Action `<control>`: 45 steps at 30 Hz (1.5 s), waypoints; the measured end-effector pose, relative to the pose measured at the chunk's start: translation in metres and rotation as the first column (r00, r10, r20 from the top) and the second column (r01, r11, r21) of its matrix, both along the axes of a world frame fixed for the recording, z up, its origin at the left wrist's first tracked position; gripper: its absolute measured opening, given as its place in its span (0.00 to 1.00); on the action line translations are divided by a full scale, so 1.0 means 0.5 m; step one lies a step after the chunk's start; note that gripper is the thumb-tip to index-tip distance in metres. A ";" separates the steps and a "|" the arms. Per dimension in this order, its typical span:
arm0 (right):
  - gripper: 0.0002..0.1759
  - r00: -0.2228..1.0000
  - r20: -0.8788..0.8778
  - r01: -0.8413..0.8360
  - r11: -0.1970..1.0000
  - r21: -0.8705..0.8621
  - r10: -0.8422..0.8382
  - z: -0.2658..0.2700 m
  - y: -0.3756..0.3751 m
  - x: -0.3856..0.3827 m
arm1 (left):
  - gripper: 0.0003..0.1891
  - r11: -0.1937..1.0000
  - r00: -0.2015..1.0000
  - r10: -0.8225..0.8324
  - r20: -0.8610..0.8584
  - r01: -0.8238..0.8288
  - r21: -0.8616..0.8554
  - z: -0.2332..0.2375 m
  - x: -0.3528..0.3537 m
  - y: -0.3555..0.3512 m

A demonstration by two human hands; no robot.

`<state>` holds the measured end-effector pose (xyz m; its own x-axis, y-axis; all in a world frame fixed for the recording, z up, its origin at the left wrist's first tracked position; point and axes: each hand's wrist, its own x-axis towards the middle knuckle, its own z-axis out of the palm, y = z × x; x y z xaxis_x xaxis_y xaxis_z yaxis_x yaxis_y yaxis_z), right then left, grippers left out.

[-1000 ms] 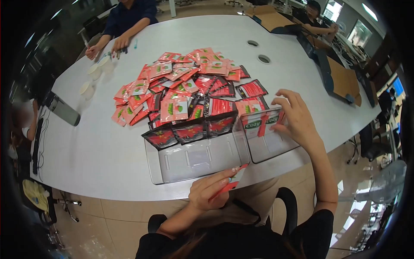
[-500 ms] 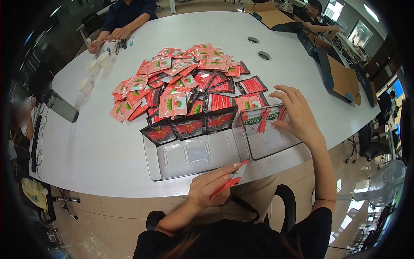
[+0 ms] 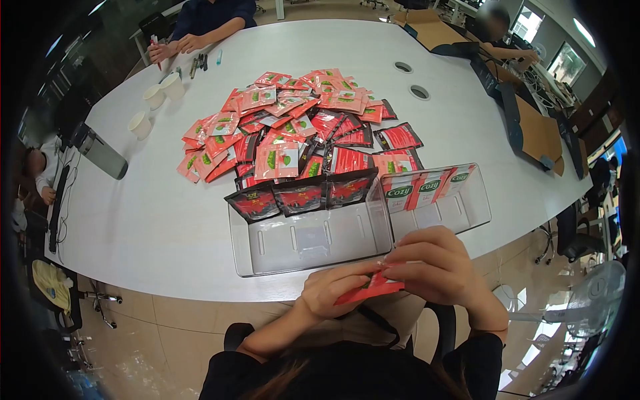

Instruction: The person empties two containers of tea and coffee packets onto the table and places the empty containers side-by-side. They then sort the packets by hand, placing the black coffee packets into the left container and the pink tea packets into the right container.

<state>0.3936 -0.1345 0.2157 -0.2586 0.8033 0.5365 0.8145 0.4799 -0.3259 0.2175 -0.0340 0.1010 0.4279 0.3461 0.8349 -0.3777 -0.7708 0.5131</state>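
Observation:
My left hand (image 3: 325, 291) is closed around a red sachet (image 3: 373, 289) above my lap, at the table's front edge. At that sachet's right end, my right hand (image 3: 437, 265) pinches it with bent fingers. Just beyond my hands stand two clear plastic bins side by side. Along the back wall of the left bin (image 3: 267, 257) lean three black-and-red packets (image 3: 300, 197). In the right bin (image 3: 477, 207), three red-and-white Cozy sachets (image 3: 428, 191) stand upright in a row against the back.
Behind the bins spreads a heap of pink-red sachets (image 3: 277, 160) and black-edged red packets (image 3: 400, 136). Paper cups (image 3: 140, 125) and a grey bottle (image 3: 100, 153) are on the left. A person (image 3: 210, 27) sits across the table. Open cardboard boxes (image 3: 533, 130) line the right side.
My right hand has come back from the right bin to the sachet in my left hand. A third Cozy sachet now shows in that bin's row.

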 end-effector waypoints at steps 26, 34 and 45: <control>0.08 0.655 0.271 0.688 0.705 0.170 -0.705 -0.042 -0.054 0.207 | 0.25 0.661 0.634 -0.672 0.382 0.747 -0.076 0.255 -0.147 -0.027; 0.09 0.676 0.288 0.665 0.730 0.160 -0.679 -0.037 -0.048 0.254 | 0.20 0.998 0.989 0.023 -0.148 -0.014 0.059 0.129 -0.040 0.007; 0.16 0.672 0.313 0.659 0.734 0.162 -0.672 -0.036 -0.022 0.254 | 0.15 0.915 0.927 0.278 -0.250 -0.176 0.363 0.030 0.015 -0.013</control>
<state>0.5204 -0.1452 0.1974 0.1744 0.8159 0.5512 0.9736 -0.2266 0.0273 0.2251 -0.0403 0.1162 0.6113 0.1916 0.7679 -0.0452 -0.9602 0.2756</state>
